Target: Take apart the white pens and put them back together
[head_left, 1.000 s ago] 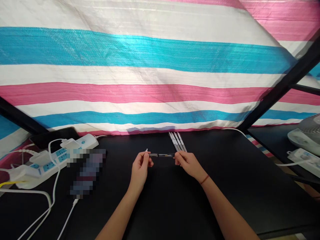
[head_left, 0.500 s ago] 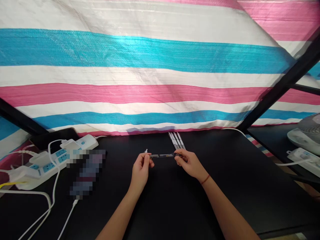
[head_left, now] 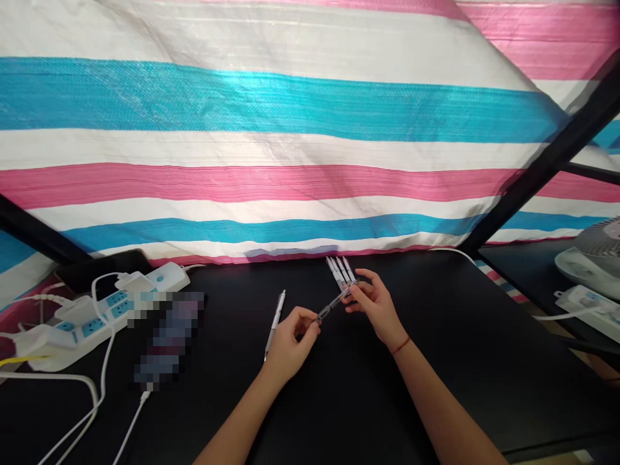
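Observation:
A dark pen with a clear barrel is held slantwise above the table, its far end up and to the right. My left hand pinches the near end between thumb and fingers. Around the far end are the thumb and fingers of my right hand, its index finger raised. Just beyond that end, several white pens lie side by side, partly covered by the held pen and my right hand. A single white pen rests left of my left hand, which hides part of its lower end.
On the left of the black table are a white power strip with plugs and cables, and a pixelated phone-like device on a white cable. A fan and another power strip stand at right. Striped sheeting hangs behind.
The held pen has swung from level to slanted, its left end coming nearer to me. My left hand has moved right and down, uncovering the single white pen. My right index finger has lifted.

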`<state>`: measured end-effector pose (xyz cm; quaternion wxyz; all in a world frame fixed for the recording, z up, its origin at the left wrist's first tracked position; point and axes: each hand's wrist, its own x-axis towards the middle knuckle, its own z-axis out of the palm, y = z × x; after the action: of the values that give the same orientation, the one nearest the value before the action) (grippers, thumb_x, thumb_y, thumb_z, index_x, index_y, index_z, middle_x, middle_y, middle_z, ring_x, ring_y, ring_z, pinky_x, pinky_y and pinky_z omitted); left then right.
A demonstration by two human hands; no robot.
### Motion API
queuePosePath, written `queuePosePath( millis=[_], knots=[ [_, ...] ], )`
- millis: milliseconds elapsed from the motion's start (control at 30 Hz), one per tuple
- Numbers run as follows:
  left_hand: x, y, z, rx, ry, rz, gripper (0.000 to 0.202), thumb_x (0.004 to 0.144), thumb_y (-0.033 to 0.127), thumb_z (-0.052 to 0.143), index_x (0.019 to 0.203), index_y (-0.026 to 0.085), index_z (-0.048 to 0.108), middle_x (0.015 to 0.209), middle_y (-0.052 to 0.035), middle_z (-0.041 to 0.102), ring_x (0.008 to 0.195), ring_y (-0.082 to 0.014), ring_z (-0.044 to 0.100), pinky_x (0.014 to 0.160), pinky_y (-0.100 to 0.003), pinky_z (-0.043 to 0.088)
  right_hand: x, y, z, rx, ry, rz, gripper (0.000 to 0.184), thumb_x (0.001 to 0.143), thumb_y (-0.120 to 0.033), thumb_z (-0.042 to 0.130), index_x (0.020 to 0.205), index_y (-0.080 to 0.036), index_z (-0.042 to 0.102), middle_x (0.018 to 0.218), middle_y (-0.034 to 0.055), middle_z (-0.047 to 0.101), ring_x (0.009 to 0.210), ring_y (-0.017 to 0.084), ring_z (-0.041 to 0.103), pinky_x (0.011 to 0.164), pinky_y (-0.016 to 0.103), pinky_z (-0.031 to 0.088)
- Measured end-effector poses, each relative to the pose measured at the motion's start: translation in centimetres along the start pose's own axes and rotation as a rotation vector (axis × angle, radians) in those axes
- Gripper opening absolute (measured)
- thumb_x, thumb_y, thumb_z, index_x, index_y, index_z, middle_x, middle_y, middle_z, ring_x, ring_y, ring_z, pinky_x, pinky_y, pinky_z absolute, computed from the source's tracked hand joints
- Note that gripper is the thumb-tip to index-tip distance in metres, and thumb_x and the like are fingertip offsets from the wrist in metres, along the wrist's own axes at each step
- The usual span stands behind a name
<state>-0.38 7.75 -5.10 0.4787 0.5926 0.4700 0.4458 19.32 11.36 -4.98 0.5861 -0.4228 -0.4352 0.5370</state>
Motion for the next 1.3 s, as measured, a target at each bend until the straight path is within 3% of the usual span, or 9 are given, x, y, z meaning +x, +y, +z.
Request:
queuePosePath(
  millis=[100, 200, 300, 433, 600, 833, 1000, 1300],
  knots=[
    [-0.3, -0.1, 0.4, 0.004, -0.104, -0.005, 0.012, 0.081, 0.032, 0.057, 0.081, 0.02, 0.059, 0.067, -0.0012, 0.063, 0.065, -0.0157, 0.061, 0.062, -0.026, 0.045, -0.1, 0.0, -0.1, -0.033, -0.033, 0.0, 0.041, 0.073, -0.041, 0.07, 0.104, -0.021, 0.052, 0.086, 0.0046, 0.069, 0.066, 0.017, 0.066, 0.054, 0.03, 0.058],
    [-0.5, -0.4, 0.9, -0.049, -0.145, -0.04, 0.024, 0.082, 0.033, 0.056, 0.101, 0.019, 0.06, 0.071, -0.0021, 0.064, 0.064, -0.016, 0.061, 0.062, -0.028, 0.047, -0.2, -0.1, 0.0, -0.098, -0.089, -0.028, 0.032, 0.074, -0.039, 0.069, 0.096, -0.018, 0.057, 0.086, 0.0067, 0.07, 0.063, 0.016, 0.066, 0.055, 0.031, 0.057],
    [-0.5, -0.6, 1.3, -0.096, -0.197, -0.107, 0.036, 0.083, 0.034, 0.056, 0.114, 0.017, 0.057, 0.082, -0.0061, 0.067, 0.067, -0.0167, 0.063, 0.065, -0.03, 0.049, -0.3, -0.2, 0.2, -0.105, -0.087, -0.04, 0.035, 0.076, -0.038, 0.067, 0.104, -0.019, 0.057, 0.09, 0.0078, 0.07, 0.063, 0.015, 0.065, 0.057, 0.031, 0.058],
    [-0.5, -0.9, 1.8, -0.116, -0.211, -0.163, 0.034, 0.084, 0.037, 0.054, 0.109, 0.015, 0.059, 0.087, -0.0084, 0.068, 0.067, -0.0158, 0.063, 0.063, -0.028, 0.048, -0.4, -0.3, 0.6, -0.061, -0.073, -0.016, 0.055, 0.072, -0.037, 0.071, 0.119, -0.023, 0.045, 0.095, 0.0065, 0.069, 0.066, 0.016, 0.066, 0.056, 0.031, 0.058],
    [-0.6, -1.0, 2.0, -0.079, -0.267, -0.159, 0.036, 0.084, 0.037, 0.055, 0.112, 0.014, 0.056, 0.085, -0.0074, 0.068, 0.07, -0.0161, 0.064, 0.064, -0.027, 0.048, -0.6, 0.0, 0.7, -0.073, -0.102, -0.022, 0.034, 0.071, -0.034, 0.072, 0.094, -0.019, 0.053, 0.087, 0.0057, 0.07, 0.063, 0.016, 0.067, 0.054, 0.028, 0.057],
    [-0.8, -0.4, 2.1, -0.042, -0.334, -0.142, 0.036, 0.086, 0.036, 0.051, 0.116, 0.015, 0.056, 0.079, -0.0041, 0.066, 0.07, -0.0154, 0.062, 0.067, -0.028, 0.05, -0.8, 0.0, 1.0, -0.078, -0.139, 0.003, 0.033, 0.072, -0.033, 0.071, 0.097, -0.02, 0.053, 0.084, 0.0038, 0.068, 0.062, 0.017, 0.067, 0.054, 0.029, 0.056],
    [-0.8, -0.4, 2.1, -0.022, -0.322, -0.129, 0.034, 0.087, 0.036, 0.049, 0.113, 0.016, 0.056, 0.078, -0.0036, 0.066, 0.067, -0.0149, 0.061, 0.064, -0.027, 0.049, -0.9, 0.1, 1.3, -0.082, -0.154, 0.021, 0.038, 0.075, -0.035, 0.069, 0.105, -0.021, 0.05, 0.09, 0.0045, 0.066, 0.064, 0.017, 0.068, 0.055, 0.03, 0.057],
    [-0.9, -0.7, 2.2, -0.017, -0.345, -0.113, 0.029, 0.088, 0.035, 0.048, 0.109, 0.017, 0.056, 0.078, -0.0029, 0.064, 0.065, -0.0139, 0.06, 0.062, -0.026, 0.049, -1.0, 0.1, 1.2, -0.085, -0.18, 0.015, 0.035, 0.075, -0.035, 0.069, 0.101, -0.019, 0.052, 0.087, 0.0043, 0.065, 0.063, 0.017, 0.068, 0.054, 0.03, 0.058]
  ],
)
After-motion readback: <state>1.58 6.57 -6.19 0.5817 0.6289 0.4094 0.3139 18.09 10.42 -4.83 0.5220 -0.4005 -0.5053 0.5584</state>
